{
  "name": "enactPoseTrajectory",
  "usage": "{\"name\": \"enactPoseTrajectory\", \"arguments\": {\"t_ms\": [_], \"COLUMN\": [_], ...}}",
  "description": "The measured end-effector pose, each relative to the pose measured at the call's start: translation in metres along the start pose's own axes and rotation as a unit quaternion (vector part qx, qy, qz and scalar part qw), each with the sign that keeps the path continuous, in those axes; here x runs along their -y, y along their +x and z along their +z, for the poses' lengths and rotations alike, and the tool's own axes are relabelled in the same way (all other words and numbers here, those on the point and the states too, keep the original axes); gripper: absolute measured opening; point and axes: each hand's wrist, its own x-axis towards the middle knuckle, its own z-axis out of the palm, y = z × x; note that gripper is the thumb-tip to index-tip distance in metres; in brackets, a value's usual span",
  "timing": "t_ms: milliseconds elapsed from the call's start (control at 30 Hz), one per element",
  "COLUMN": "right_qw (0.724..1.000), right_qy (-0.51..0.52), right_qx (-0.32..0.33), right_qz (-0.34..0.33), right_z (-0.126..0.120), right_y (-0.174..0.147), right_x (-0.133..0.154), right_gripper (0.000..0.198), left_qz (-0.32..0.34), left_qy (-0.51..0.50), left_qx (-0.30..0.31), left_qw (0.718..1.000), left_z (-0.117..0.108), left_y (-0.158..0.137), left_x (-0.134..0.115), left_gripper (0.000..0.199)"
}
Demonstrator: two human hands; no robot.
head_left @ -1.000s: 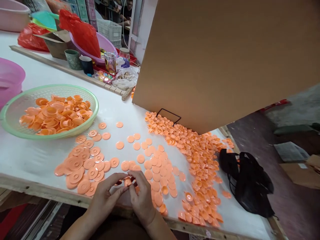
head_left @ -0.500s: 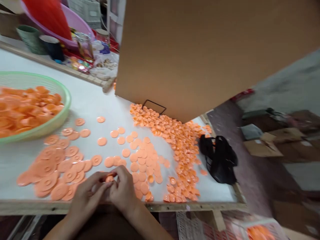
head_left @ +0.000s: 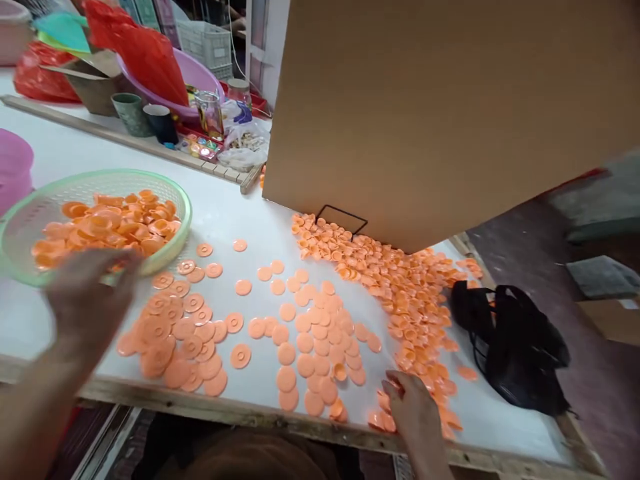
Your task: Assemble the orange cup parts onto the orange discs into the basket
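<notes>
My left hand (head_left: 93,293), smeared by motion, is over the near side of a green mesh basket (head_left: 186,223) heaped with orange plastic pieces (head_left: 107,223). Its fingers are too blurred to show whether they hold anything. At the table's front edge, my right hand (head_left: 413,403) rests by a pile of small orange cup-shaped pieces (head_left: 415,307). Its thumb and fingers pinch at one of these pieces, partly hidden. Between my hands lie flat orange discs: larger ringed ones (head_left: 193,347) on the left, smaller plain ones (head_left: 320,330) on the right.
A large cardboard box (head_left: 400,120) leans over the far side of the pile. A black bag (head_left: 515,347) sits at the right table edge. Cups (head_left: 160,123), a purple basin (head_left: 203,73) and red plastic bags stand behind a wooden strip (head_left: 125,143). A pink tub (head_left: 13,167) is at far left.
My hands were together at the front edge around a small orange piece; they have parted. The left has moved to the green basket, the right to the pile. The view has turned left.
</notes>
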Motion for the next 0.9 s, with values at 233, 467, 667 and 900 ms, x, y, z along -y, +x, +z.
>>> {"name": "enactPoseTrajectory", "arguments": {"t_ms": [233,467,667,900], "right_qw": [0.994,0.994,0.971,0.913], "right_qy": [0.057,0.078,0.225,0.317], "right_qx": [0.088,0.072,0.082,0.220], "right_qz": [0.038,0.024,0.010,-0.129], "right_z": [-0.020,-0.025,-0.011,0.051], "right_y": [0.013,0.015,-0.010,-0.048], "right_x": [0.015,0.032,0.109,0.234], "right_gripper": [0.032,0.027,0.026,0.007], "left_qz": [0.127,0.124,0.124,0.116], "left_qy": [-0.054,-0.125,-0.147,-0.136], "left_qx": [0.284,0.333,0.328,0.318], "left_qw": [0.949,0.926,0.925,0.931], "left_z": [0.073,0.067,0.069,0.063], "left_y": [-0.106,-0.128,-0.129,-0.135], "left_x": [-0.076,-0.075,-0.073,-0.074], "left_gripper": [0.018,0.033,0.021,0.014]}}
